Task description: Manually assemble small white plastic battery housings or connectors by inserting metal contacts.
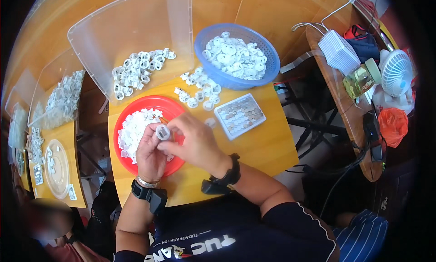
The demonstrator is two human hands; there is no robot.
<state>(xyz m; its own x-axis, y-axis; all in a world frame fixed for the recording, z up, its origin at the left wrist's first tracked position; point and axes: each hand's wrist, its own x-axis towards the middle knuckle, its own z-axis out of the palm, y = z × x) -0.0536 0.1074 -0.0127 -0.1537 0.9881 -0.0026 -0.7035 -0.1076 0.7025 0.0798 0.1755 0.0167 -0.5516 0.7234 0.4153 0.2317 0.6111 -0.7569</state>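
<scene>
Between my two hands, over the red round tray (pixel 180 108), is a small round white plastic part (pixel 162 132) with a dark centre. My left hand (pixel 151 154) pinches it from the left, fingers closed. The thumb and forefinger of my right hand (pixel 196 135) close on its other side. Small flat white pieces (pixel 135 130) are heaped in the red tray beneath. To the right lies a white tray (pixel 231 135) holding rows of silvery button cells (pixel 241 114). Loose round white parts (pixel 200 95) are scattered on the table beyond my hands.
A blue basket (pixel 200 44) full of round white parts stands at the far side. Left of it, a clear plastic bin (pixel 131 23) holds more parts. A side shelf (pixel 334 87) at right carries a small fan (pixel 396 73) and a jar (pixel 361 81). Another person sits at lower left.
</scene>
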